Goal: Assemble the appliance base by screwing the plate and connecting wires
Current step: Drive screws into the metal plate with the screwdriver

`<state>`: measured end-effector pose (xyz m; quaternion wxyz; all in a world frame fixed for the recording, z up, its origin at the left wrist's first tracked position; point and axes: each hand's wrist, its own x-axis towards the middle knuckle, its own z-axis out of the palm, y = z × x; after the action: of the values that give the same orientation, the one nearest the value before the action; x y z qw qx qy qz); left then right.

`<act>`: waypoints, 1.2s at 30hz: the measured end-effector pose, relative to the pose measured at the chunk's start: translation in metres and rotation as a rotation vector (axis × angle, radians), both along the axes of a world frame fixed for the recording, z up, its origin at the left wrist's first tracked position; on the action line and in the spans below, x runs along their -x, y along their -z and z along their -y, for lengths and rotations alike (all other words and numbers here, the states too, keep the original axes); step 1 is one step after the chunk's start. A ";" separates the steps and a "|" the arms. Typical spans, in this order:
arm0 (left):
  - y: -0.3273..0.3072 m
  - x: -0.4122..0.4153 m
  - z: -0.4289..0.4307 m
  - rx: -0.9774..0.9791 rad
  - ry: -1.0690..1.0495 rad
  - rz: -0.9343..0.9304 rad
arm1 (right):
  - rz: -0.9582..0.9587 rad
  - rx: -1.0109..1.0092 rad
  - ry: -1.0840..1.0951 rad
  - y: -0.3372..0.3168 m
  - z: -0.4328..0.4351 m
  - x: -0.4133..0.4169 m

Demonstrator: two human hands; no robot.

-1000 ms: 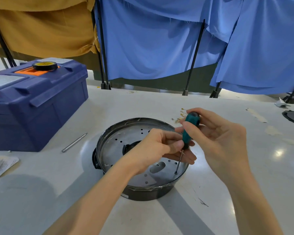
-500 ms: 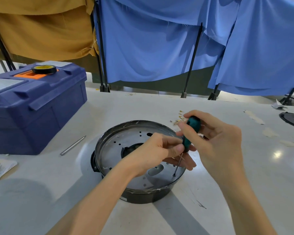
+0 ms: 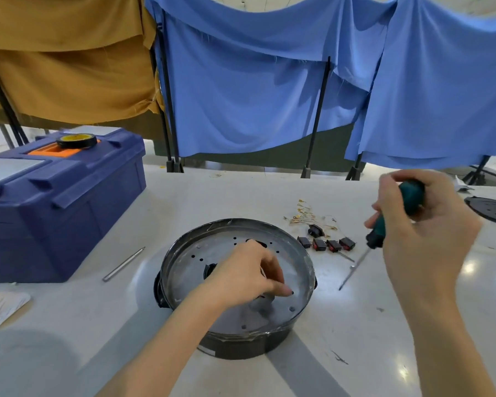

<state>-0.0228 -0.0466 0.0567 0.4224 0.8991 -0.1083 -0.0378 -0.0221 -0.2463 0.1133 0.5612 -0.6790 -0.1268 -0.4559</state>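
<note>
A white worktable [image 3: 69, 353] is filling the lower view, closed off behind by hanging blue and mustard cloth. Nearest, the appliance base [image 3: 241, 343] is sitting mid-table with the perforated plate [image 3: 189, 270] lying inside its rim. The left hand [image 3: 246, 273] is reaching over the plate, fingertips bent down at a hole near the right side, probably seating a screw or steadying the plate. They are covering the spot, so I cannot tell whether anything is being pinched. The right hand [image 3: 430, 233] is gripping the screwdriver [image 3: 378, 230] by its green handle, off to the right of the base. Its blurred tip is pointing down over the table, likely waiting its turn. Beyond, small switches [image 3: 327, 244] and thin wires [image 3: 304, 217] are lying just beside the base, handy for the wiring. A metal rod [image 3: 123, 264] is lying to the left. Farther back, a blue toolbox [image 3: 55, 210] is carrying a tape roll [image 3: 76, 140]. A dark disc [image 3: 493, 210] is being cut off by the right edge.
</note>
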 end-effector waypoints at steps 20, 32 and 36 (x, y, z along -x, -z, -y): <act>0.003 -0.001 -0.002 -0.405 -0.024 -0.021 | -0.956 0.546 -0.272 0.055 -0.025 -0.027; 0.007 -0.003 0.007 -0.386 0.004 0.018 | -0.954 0.501 -0.279 0.062 -0.021 -0.025; 0.005 -0.005 0.007 -0.371 0.018 -0.004 | -0.956 0.499 -0.288 0.064 -0.020 -0.027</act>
<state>-0.0178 -0.0533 0.0522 0.2492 0.9605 -0.1066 -0.0628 0.0051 -0.2265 0.0489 0.4352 -0.8983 -0.0538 0.0278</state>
